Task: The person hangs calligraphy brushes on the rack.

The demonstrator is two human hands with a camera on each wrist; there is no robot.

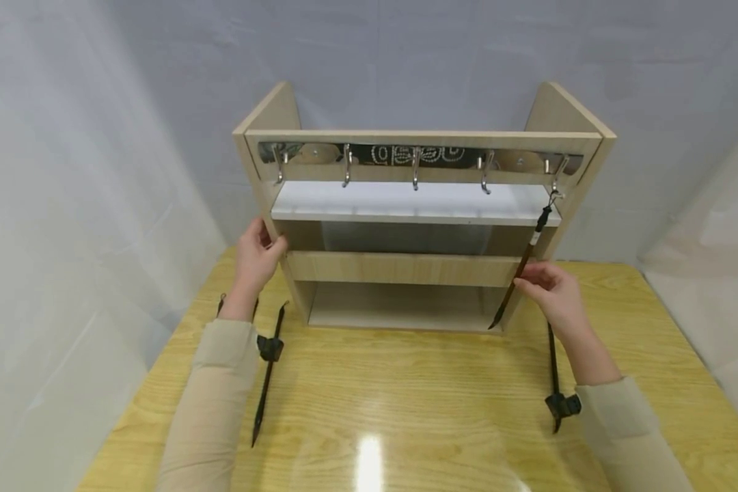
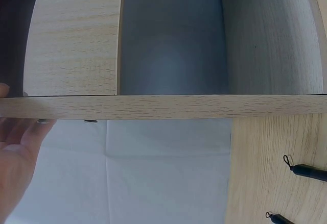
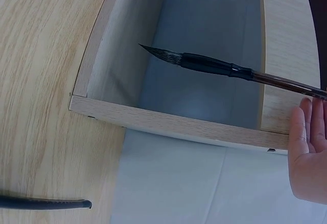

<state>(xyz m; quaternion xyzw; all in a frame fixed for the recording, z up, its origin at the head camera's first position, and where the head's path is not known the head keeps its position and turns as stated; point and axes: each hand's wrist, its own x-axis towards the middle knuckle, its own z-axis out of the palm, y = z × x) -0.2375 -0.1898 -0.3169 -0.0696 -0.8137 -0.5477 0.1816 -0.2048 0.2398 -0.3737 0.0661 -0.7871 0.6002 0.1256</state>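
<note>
The calligraphy brush hangs from the three-o'clock end hook of the wooden rack, tip toward seven. At eight, the left hand grips the side panel; at four, the right hand meets the brush, grip unclear.

A brush hangs from the rightmost hook of the shelf

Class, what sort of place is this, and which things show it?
Probably a makeshift workspace: pale sheeting screens a wooden table bearing a small shelf, with a brush hanging from a hook.
</note>
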